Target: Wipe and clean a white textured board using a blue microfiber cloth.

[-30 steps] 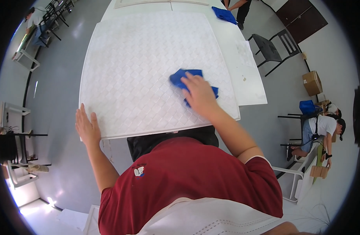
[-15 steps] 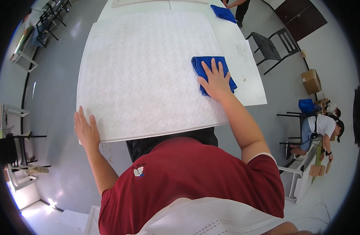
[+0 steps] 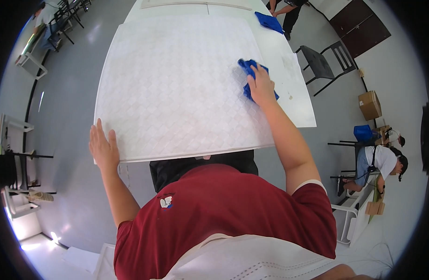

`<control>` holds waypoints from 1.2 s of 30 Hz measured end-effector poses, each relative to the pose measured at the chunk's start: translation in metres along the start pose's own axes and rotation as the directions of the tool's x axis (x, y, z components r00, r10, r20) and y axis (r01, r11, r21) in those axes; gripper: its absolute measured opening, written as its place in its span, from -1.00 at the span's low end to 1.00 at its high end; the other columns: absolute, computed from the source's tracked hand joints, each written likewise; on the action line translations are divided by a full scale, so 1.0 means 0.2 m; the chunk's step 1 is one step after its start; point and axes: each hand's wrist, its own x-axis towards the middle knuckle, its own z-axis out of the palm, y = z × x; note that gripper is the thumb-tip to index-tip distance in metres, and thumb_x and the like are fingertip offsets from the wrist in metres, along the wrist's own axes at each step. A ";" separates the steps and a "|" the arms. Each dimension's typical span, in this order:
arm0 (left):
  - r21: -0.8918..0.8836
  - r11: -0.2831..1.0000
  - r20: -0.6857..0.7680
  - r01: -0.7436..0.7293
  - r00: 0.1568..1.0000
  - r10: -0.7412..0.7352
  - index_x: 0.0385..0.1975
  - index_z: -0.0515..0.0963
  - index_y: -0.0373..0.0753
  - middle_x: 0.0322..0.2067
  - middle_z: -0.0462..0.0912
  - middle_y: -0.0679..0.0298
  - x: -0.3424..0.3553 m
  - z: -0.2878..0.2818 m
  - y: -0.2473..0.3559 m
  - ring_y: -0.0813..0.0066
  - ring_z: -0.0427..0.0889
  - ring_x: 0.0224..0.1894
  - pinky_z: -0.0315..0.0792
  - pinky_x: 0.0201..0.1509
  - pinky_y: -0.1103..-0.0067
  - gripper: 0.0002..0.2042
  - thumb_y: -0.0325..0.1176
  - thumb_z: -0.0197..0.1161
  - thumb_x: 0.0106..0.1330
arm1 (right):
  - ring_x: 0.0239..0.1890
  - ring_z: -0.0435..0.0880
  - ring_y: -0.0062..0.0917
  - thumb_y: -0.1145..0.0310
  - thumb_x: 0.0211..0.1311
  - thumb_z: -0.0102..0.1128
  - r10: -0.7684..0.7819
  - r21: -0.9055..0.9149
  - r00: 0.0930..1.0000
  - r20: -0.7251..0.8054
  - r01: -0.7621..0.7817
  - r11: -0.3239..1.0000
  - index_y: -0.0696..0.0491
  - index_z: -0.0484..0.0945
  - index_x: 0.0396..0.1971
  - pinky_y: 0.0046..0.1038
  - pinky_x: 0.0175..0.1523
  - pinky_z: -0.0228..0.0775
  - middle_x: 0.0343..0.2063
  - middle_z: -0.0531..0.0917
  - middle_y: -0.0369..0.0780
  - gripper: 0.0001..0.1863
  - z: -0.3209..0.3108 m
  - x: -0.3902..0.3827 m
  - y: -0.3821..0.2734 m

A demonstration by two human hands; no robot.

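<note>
A large white mat or panel with a woven-look texture (image 3: 177, 88) covers most of the white table in front of me. My right hand (image 3: 262, 86) is closed around a crumpled blue cloth (image 3: 250, 92), which rests at the mat's right side. My left hand (image 3: 104, 145) lies with its fingers stretched out on the mat's near left corner, holding nothing. The thumb points up along the surface.
A co-worker's hands (image 3: 283, 9) are near another blue cloth (image 3: 269, 22) at the table's far right. A black chair (image 3: 319, 63) stands right of the table. Farther right are a cardboard box (image 3: 370, 105) and a person in a white shirt (image 3: 378, 161) bending over a bench.
My right hand has bunched up the cloth, which lay folded flat under spread fingers before, and has moved slightly away from me. My left hand stays at the corner.
</note>
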 end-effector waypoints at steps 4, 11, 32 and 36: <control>-0.003 1.000 0.004 0.023 1.000 -0.023 0.29 0.14 -0.04 0.27 0.17 0.03 0.00 0.00 0.00 0.14 0.08 0.34 -0.09 0.36 0.20 -0.49 -0.03 -0.13 0.38 | 0.34 0.06 -0.23 0.03 0.27 -0.12 0.071 -0.151 0.997 0.003 -0.070 0.986 -0.04 0.25 0.22 0.14 0.18 -0.03 0.30 0.14 -0.11 -0.44 -0.02 0.18 0.02; 0.015 1.000 0.016 -0.001 1.000 0.000 0.29 0.15 -0.07 0.27 0.16 0.02 -0.01 0.00 0.04 0.12 0.07 0.34 -0.09 0.36 0.21 -0.49 -0.05 -0.14 0.38 | 0.40 -0.13 -0.15 -0.23 0.22 -0.22 0.264 -0.305 0.937 0.227 -0.189 0.933 -0.22 0.03 0.33 0.14 0.28 -0.11 0.37 -0.06 -0.14 -0.28 0.05 0.28 0.07; 0.012 1.000 -0.004 -0.005 1.000 0.005 0.28 0.17 -0.08 0.26 0.16 -0.07 -0.02 -0.02 0.05 0.06 0.07 0.34 -0.06 0.35 0.19 -0.50 -0.09 -0.06 0.36 | 0.35 0.07 -0.21 0.04 0.30 -0.24 -0.111 0.233 0.984 0.139 0.076 0.970 -0.07 0.25 0.23 0.16 0.26 -0.14 0.30 0.16 -0.15 -0.46 0.20 0.32 -0.16; 0.060 0.998 -0.008 -0.001 1.000 0.001 0.28 0.18 -0.04 0.26 0.17 -0.03 -0.02 0.00 0.03 0.10 0.09 0.34 -0.05 0.34 0.27 -0.51 -0.08 -0.11 0.37 | 0.38 -0.03 -0.17 -0.16 0.23 -0.20 -0.066 0.178 0.973 0.222 0.026 0.984 -0.19 0.14 0.29 0.22 0.28 -0.31 0.34 0.05 -0.11 -0.33 0.15 0.29 -0.45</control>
